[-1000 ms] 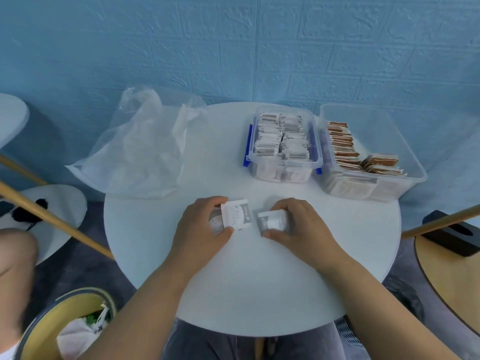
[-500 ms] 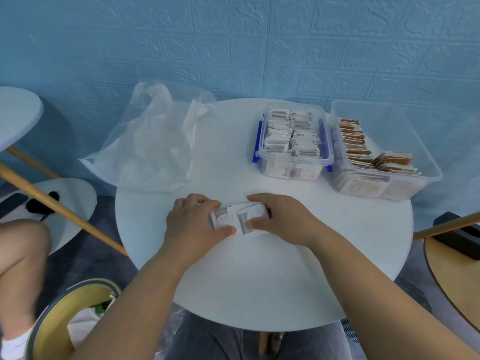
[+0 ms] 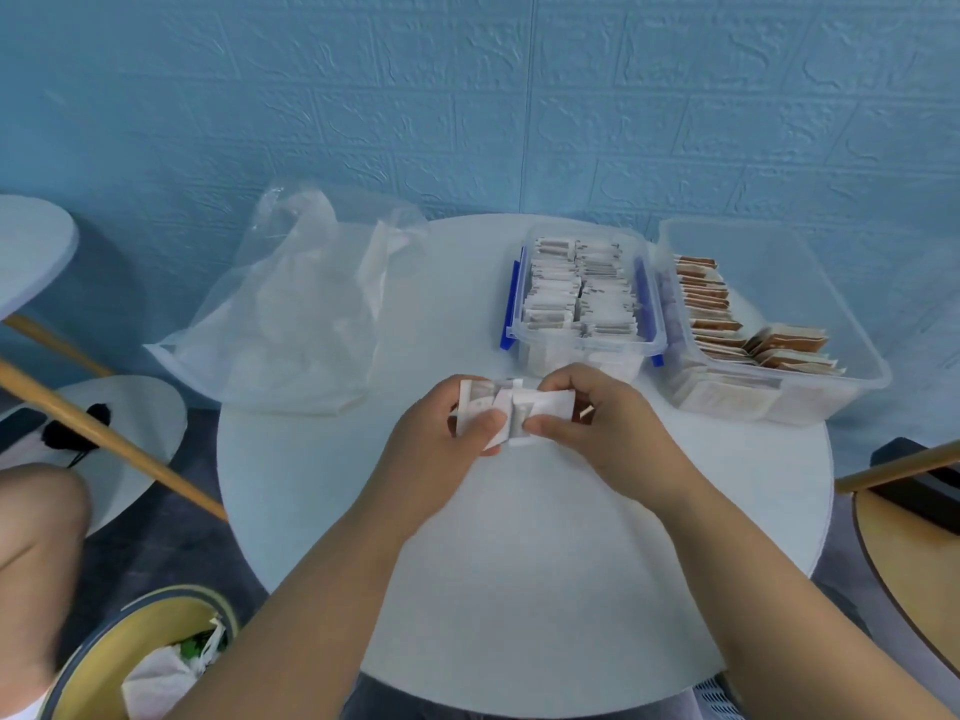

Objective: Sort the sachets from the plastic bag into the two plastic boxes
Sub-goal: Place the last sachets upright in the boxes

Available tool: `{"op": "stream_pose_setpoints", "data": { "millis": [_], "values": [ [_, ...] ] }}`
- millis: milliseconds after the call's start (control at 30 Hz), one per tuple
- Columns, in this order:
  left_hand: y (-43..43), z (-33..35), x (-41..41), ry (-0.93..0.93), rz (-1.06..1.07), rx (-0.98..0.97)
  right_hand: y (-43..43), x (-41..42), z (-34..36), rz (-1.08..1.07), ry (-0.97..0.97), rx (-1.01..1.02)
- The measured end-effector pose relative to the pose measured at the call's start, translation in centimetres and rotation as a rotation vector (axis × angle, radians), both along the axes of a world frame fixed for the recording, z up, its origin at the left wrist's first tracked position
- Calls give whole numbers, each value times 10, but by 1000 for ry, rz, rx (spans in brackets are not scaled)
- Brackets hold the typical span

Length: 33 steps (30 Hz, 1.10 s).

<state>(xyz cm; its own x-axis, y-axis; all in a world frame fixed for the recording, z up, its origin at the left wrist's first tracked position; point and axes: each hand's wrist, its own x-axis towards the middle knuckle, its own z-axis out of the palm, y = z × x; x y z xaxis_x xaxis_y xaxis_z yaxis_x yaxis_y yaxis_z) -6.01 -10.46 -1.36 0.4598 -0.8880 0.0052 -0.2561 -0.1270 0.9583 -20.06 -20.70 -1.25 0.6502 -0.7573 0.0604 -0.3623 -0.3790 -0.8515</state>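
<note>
Small white paper sachets (image 3: 511,414) sit in a little stack just above the round white table (image 3: 519,563), pinched between the left hand (image 3: 436,441) and the right hand (image 3: 610,428). The clear box with blue clips (image 3: 582,342) looks full. The bigger clear box (image 3: 831,283) holds brown ones. The floppy clear plastic bag (image 3: 296,324) looks empty, so the sorting seems nearly done.

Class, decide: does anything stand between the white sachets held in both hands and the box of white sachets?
Nothing visible does. Only table lies between the sachets, pinched by left hand and right hand, and the open box just behind them.
</note>
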Motion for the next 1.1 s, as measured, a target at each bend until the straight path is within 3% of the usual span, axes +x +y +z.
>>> {"op": "stream_pose_setpoints", "data": {
  "millis": [300, 400, 633, 800, 1100],
  "values": [
    [-85, 38, -6, 120, 20, -268, -63, -11, 55, -181, -88, -164],
    [-109, 37, 1, -40, 185, -288, -91, -17, 60, -243, -30, -191],
    [-139, 12, 5, 2, 381, -349, -119, -11, 54, -106, 231, -308],
    [-144, -2, 9, 55, 460, -449, -124, 13, 52, -52, 241, -414],
    [-152, -9, 20, 70, 422, -451, -129, 49, 45, 102, 311, -533]
  ]
}}
